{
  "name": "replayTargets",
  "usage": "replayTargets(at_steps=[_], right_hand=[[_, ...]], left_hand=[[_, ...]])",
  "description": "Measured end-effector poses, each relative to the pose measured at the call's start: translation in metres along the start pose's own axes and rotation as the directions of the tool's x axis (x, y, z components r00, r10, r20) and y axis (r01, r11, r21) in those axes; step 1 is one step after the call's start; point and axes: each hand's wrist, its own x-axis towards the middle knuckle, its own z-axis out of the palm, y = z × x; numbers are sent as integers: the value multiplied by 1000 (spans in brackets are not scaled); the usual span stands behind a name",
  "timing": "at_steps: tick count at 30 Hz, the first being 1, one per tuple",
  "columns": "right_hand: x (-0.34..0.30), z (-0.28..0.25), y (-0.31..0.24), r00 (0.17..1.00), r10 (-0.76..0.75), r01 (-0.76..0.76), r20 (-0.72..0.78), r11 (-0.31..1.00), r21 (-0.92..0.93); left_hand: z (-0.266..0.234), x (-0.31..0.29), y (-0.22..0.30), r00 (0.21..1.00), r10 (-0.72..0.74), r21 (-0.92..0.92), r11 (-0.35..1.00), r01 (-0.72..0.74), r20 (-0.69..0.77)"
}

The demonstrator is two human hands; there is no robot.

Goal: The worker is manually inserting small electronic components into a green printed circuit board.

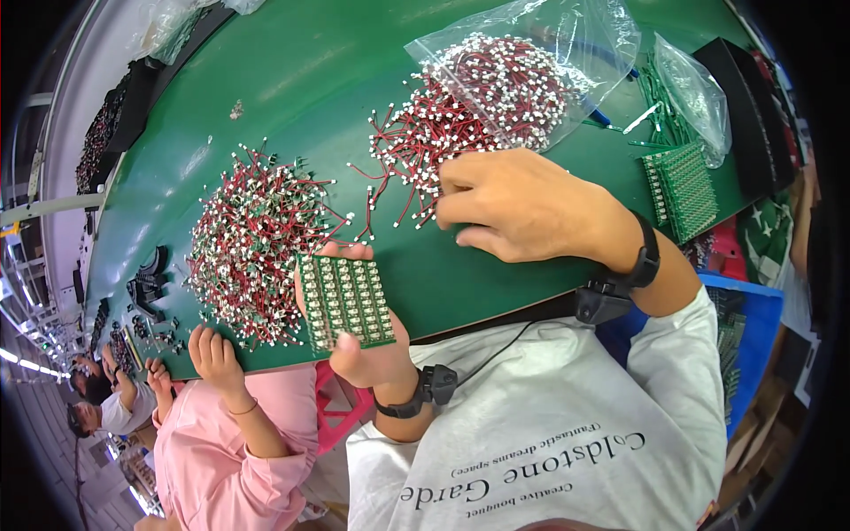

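My left hand (376, 361) grips a green circuit board panel (348, 301) with rows of small pale parts, the thumb on its near edge and the fingers behind. At the near edge of a heap of short red wires with white connectors (434, 128), my right hand (496, 202) hovers or rests with its fingers curled in. Whatever is between those fingertips is hidden. To the left of the panel lies a second heap of red wires with small green-and-white boards (252, 239). A few loose wires (376, 199) are scattered between the two heaps.
A clear plastic bag (567, 66) partly covers the far wire heap. Stacked green panels (682, 190) stand at the right beside a black box (739, 115). A blue bin (753, 345) is below the table's right end. A co-worker's hand (215, 358) is at the left table edge.
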Motion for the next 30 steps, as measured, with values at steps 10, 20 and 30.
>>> replayTargets(at_steps=[10, 20, 30], right_hand=[[8, 24, 2, 978, -151, 158, -146, 987, 37], [12, 17, -12, 905, 61, 138, -421, 894, 427], [12, 34, -10, 912, 65, 83, -405, 938, 337]], left_hand=[[5, -8, -7, 985, -158, -170, 971, 167, 66], [26, -11, -13, 973, -228, -160, 959, 232, 41], [38, -24, -16, 991, -131, 43, 991, 130, 36]])
